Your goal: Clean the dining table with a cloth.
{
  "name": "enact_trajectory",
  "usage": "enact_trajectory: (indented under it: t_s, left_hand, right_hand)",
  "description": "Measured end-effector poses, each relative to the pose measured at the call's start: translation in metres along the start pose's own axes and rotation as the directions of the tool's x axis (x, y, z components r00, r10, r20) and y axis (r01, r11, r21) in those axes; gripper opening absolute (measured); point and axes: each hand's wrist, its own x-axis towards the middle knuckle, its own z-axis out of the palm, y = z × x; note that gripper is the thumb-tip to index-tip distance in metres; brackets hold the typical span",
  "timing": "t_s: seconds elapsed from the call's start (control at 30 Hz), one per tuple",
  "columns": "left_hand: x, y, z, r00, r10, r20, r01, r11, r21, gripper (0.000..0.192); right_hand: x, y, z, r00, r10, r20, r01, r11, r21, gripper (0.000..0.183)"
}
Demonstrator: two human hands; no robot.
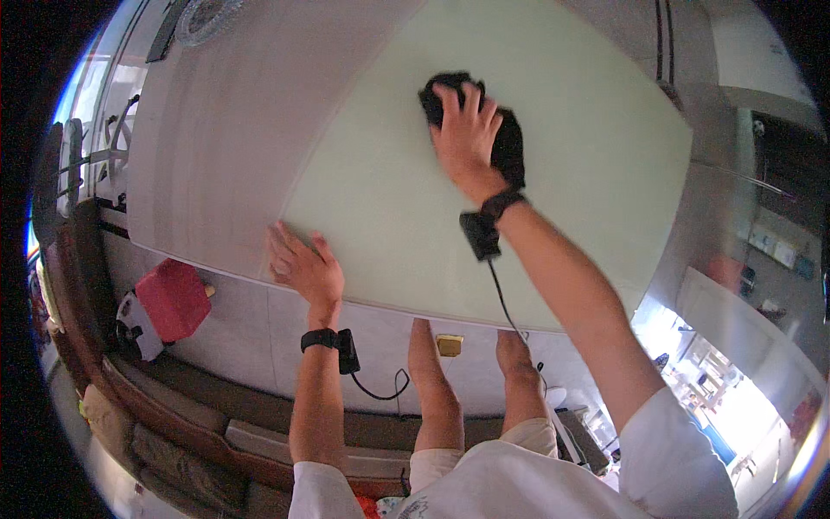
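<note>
My right hand (468, 130) lies over a bunched black cloth (509, 139), fingers spread across it. The cloth is on the pale green part of a large tabletop (570, 97) and sticks out on both sides of the hand. Motion blurs the hand a little. Closer to my body, my left hand (308, 266) rests with its fingers apart on the table near the front edge, beside the seam between the green and grey parts. It holds nothing. Each wrist wears a black strap with a small cabled box (480, 235).
A ribbed clear dish (204, 19) stands at the far left of the table. Below the front edge are a red stool (174, 300) and a small yellowish box (449, 345) on the tiled floor. A brown sofa (188, 454) runs behind my legs.
</note>
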Motion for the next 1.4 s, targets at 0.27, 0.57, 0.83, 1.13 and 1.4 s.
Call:
enact_trajectory:
  t_s: [0.27, 0.57, 0.83, 1.13, 1.4]
  left_hand:
    - [-0.001, -0.016, -0.009, 1.000, 0.016, -0.018, -0.016, 1.000, 0.026, 0.055]
    - [-0.003, -0.002, -0.004, 0.996, -0.015, 0.085, 0.020, 0.999, -0.050, 0.054]
    - [-0.004, -0.008, -0.004, 0.999, -0.006, 0.050, 0.009, 0.998, -0.055, 0.053]
    - [-0.003, -0.004, -0.006, 0.997, 0.043, 0.069, -0.044, 0.999, 0.014, 0.055]
    - [-0.001, -0.005, -0.005, 0.996, 0.030, 0.080, -0.022, 0.995, -0.095, 0.059]
  right_hand:
    - [-0.239, -0.094, 0.001, 0.806, -0.538, 0.248, 0.477, 0.837, 0.266, 0.049]
    - [-0.140, -0.033, 0.004, 0.728, -0.654, 0.205, 0.629, 0.756, 0.180, 0.044]
    - [0.168, 0.107, 0.001, 0.998, 0.049, -0.026, -0.045, 0.992, 0.119, 0.048]
    - [0.217, 0.160, 0.017, 0.955, 0.232, -0.187, -0.240, 0.970, -0.024, 0.052]
    - [0.049, 0.014, 0.037, 0.954, -0.295, 0.055, 0.293, 0.955, 0.035, 0.050]
